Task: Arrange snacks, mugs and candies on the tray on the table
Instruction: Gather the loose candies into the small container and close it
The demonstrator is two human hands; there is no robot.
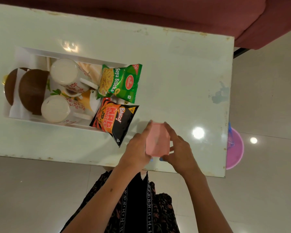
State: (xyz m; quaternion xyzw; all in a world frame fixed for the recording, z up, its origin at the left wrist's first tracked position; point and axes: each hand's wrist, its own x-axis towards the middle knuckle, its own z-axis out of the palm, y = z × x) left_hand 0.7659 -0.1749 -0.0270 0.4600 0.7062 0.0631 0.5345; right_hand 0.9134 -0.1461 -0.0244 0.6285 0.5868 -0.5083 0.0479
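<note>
Two hands on one item: left hand (138, 147) and right hand (180, 148) both clasp a small pink plastic box (157, 140), probably the candy container, contents not visible.
Fingers state: left fingers (149, 130) pressed flat along the box's left side; right fingers (169, 130) curled over its right side; thumbs at the near end. Both sets closed on the box, not spread.
Box location: between the two palms, over the pale glossy surface (183, 73) near its front edge. Whether it rests on the surface or is lifted, cannot tell.
Long axis: runs roughly away from the person, slightly tilted, so the hands flank the long sides.
Key relation: white rectangular tray (65, 54) lies up and to the left of the box, well apart. Left hand is the nearer one.
Tray contents: two white floral mugs (65, 73) lying on their sides, two brown round bowl-like pieces (32, 89), green Soya Sticks packet (120, 81), black-orange Bingo Mad Angles packet (115, 120).
Obstruction: the Bingo packet overhangs the tray's near right corner, directly between box and tray.
Free space judgement: tray looks crowded; the clearest gap appears between the two packets.
Next move calls for: carry leftward and away, clearing the packet corner.
Risk: nudging the overhanging packet off the tray.
</note>
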